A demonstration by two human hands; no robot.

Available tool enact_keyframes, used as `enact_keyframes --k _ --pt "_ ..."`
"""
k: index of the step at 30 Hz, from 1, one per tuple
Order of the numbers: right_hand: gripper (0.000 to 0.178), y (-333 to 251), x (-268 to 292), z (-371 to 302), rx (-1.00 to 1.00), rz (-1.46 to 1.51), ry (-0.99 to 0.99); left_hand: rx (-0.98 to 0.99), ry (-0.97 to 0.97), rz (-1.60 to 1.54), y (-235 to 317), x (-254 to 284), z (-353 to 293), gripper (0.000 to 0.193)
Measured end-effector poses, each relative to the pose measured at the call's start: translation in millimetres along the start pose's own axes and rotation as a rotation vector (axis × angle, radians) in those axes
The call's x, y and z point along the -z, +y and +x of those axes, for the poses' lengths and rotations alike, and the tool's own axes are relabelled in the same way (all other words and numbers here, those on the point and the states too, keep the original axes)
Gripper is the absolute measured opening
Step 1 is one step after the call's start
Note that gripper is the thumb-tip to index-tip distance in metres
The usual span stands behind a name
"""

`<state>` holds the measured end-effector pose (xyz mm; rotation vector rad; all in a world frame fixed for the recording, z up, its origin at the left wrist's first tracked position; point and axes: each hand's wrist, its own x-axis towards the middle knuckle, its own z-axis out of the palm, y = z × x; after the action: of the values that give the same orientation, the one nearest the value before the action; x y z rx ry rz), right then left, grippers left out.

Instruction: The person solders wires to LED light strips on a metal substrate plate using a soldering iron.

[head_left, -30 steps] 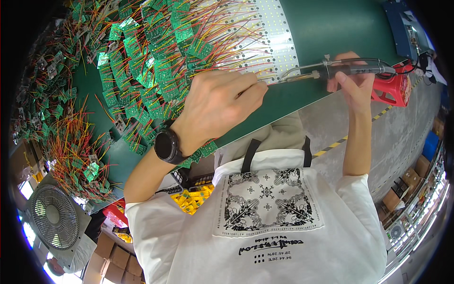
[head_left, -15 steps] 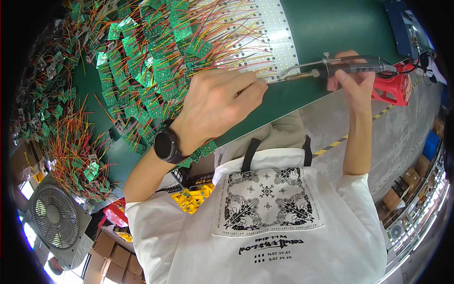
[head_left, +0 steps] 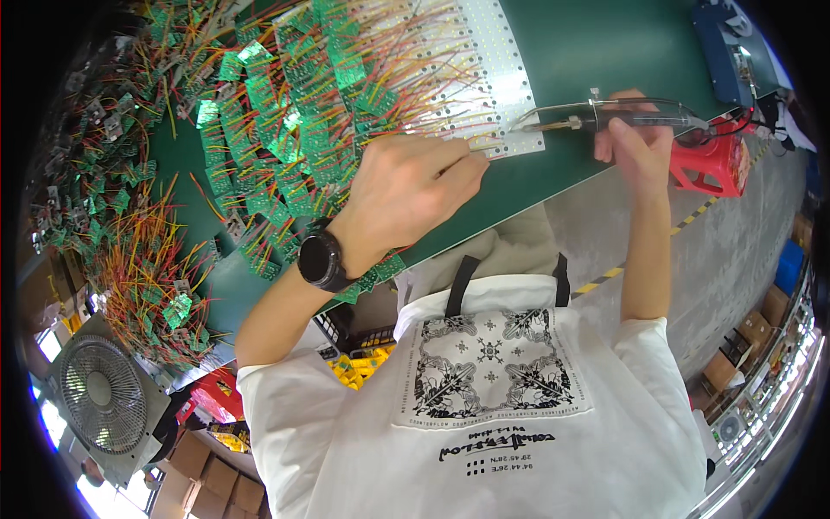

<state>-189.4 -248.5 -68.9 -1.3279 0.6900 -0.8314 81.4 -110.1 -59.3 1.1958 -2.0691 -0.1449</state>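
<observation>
My left hand (head_left: 417, 189), wearing a black watch (head_left: 321, 259), rests over the near edge of a white LED board (head_left: 512, 108). Its fingers are pinched together beside the thin wires there; what lies between the fingertips is hidden. Held in my right hand (head_left: 635, 145) is a soldering iron (head_left: 678, 124) with a clear-and-black handle and a thin metal feed tube clamped alongside. Its tip points left, close over the board's corner and a little apart from my left fingers. Rows of small green circuit boards (head_left: 298, 143) with red and yellow wires lie left of the LED board.
Piles of wired boards (head_left: 143, 277) cover the left of the green table (head_left: 605, 52). A blue device (head_left: 724, 56) stands at the far right, with a red stool (head_left: 711, 166) below the edge. A fan (head_left: 102, 394) and yellow parts in a crate (head_left: 359, 368) are at lower left.
The soldering iron's tip has drawn back slightly from my left fingertips and up over the board. My left hand stays pinched in nearly the same place. The whole view has shifted a little.
</observation>
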Motion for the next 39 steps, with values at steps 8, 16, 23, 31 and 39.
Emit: enact_keyframes --k 8,16,23,31,39 --pt "0.022 -19.7 -20.5 53.6 0.045 -0.012 0.309 0.012 -0.033 0.014 -0.9 6.0 1.4 0.008" --pt "0.023 -6.7 15.0 118.3 0.256 0.106 0.514 0.019 -0.040 0.039 18.3 14.0 17.4 0.007" --pt "0.024 -6.9 11.2 108.2 0.289 0.230 0.535 -0.043 0.065 0.141 41.0 28.2 33.4 0.019" --pt "0.020 -6.7 11.0 109.6 0.290 0.236 0.535 -0.080 -0.257 0.024 32.5 24.5 83.5 0.014" --pt "0.018 0.0 15.4 114.2 0.312 0.296 0.551 -0.391 -0.523 0.207 -7.6 -11.9 125.0 0.021"
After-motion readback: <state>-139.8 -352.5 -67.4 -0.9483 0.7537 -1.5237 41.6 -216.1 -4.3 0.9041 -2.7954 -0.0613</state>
